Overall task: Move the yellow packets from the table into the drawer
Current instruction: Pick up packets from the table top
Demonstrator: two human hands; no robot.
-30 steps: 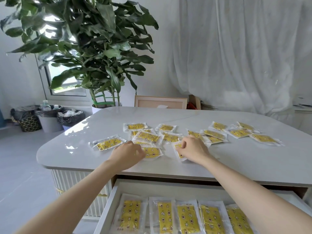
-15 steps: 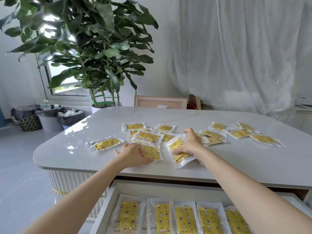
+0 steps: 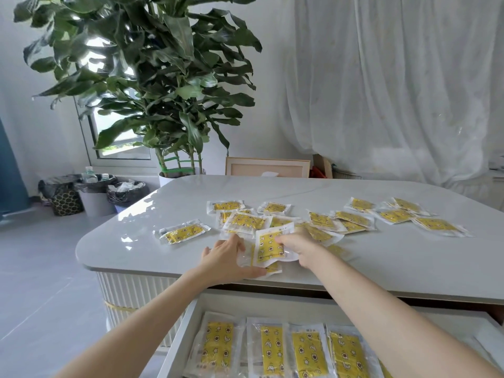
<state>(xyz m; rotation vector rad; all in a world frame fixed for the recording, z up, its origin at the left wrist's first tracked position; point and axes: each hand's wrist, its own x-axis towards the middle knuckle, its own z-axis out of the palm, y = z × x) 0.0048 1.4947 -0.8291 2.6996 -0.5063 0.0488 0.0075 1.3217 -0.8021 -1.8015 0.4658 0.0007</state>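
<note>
Nearest, the open drawer (image 3: 272, 301) shows below the table edge, with yellow packets (image 3: 272, 347) lying side by side in a row inside it. Above the drawer, both bare forearms reach forward over the table (image 3: 409, 268) rim. At the near edge, the left hand (image 3: 229, 257) lies flat with fingers spread, pressing on a packet (image 3: 272, 267) that shows only partly beneath it. Just beside it, the right hand (image 3: 297, 245) pinches a single packet (image 3: 268, 245) at its right edge, holding it tilted up, its lower part overlapping the pressed one. Beyond the hands, a loose cluster of overlapping packets (image 3: 245, 221) lies mid-table, one packet (image 3: 184, 231) lies apart to the left, and further packets (image 3: 392, 214) spread rightward. Farther back stand a potted plant (image 3: 163, 77), a framed panel (image 3: 267, 167), lined bins (image 3: 95, 195) on the floor, and a white curtain (image 3: 395, 77).
</note>
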